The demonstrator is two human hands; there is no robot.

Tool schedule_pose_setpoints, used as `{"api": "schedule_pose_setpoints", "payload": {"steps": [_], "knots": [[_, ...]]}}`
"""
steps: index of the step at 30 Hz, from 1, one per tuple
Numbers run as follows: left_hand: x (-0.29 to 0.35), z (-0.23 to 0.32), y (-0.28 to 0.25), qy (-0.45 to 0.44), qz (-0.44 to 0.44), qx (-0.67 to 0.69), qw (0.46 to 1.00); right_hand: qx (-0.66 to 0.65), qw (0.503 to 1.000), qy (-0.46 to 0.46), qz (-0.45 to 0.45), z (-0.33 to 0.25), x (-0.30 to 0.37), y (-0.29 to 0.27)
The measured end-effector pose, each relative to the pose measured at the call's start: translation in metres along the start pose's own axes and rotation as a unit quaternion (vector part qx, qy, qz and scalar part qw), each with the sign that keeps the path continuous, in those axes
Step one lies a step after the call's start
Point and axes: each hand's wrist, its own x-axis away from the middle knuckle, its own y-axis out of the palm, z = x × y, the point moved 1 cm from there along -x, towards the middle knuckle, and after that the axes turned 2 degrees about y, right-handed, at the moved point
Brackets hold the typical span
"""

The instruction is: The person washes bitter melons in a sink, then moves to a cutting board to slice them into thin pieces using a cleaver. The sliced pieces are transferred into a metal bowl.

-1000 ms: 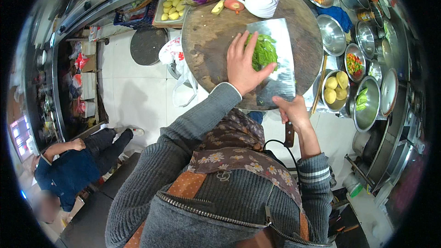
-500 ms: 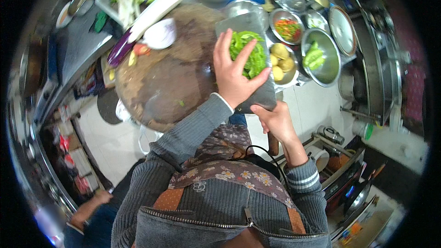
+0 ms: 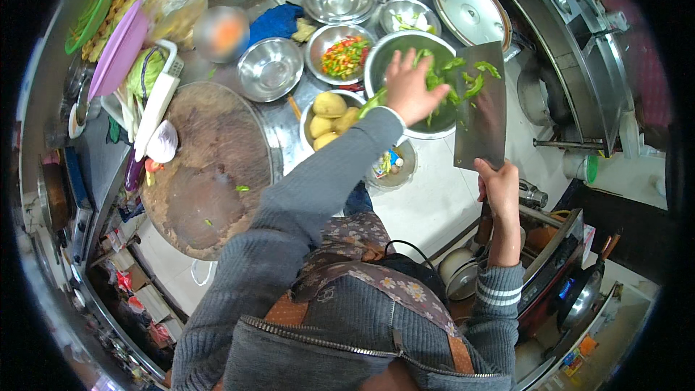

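My right hand (image 3: pixel 499 187) grips the handle of a cleaver (image 3: pixel 481 127), its broad blade tilted up beside a metal bowl (image 3: pixel 378 66). A few sliced green pepper pieces (image 3: pixel 474 87) cling to the blade near its far edge, and more lie in the bowl or tumble into it. Over the bowl, my left hand (image 3: pixel 414 94) has its fingers spread, holding nothing; it partly covers the green pieces below. Small green bits (image 3: pixel 242 188) remain on the round wooden chopping board (image 3: pixel 217 145) to the left.
Beside the bowl stand a bowl of peeled potatoes (image 3: pixel 329 105), chopped red and green peppers (image 3: pixel 344 58), and an unfilled metal bowl (image 3: pixel 269 69). A white lid (image 3: pixel 470 7) lies behind. White radish (image 3: pixel 156 116), eggplant (image 3: pixel 135 172) and a purple basin (image 3: pixel 119 47) are left.
Both hands and the cleaver moved right, from beside the chopping board to the metal bowl. Most of the green pepper slices have left the blade for the bowl.
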Motion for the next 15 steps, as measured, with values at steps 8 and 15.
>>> {"api": "schedule_pose_setpoints", "payload": {"steps": [8, 15], "knots": [[-0.003, -0.018, -0.033, 0.004, -0.178, -0.278, 0.944, 0.064, 0.997, 0.004, -0.032, 0.012, -0.04, -0.043], [-0.008, -0.026, 0.006, -0.024, -0.27, -0.367, 0.89, 0.11, 0.993, -0.046, -0.002, 0.004, -0.049, -0.061]]}}
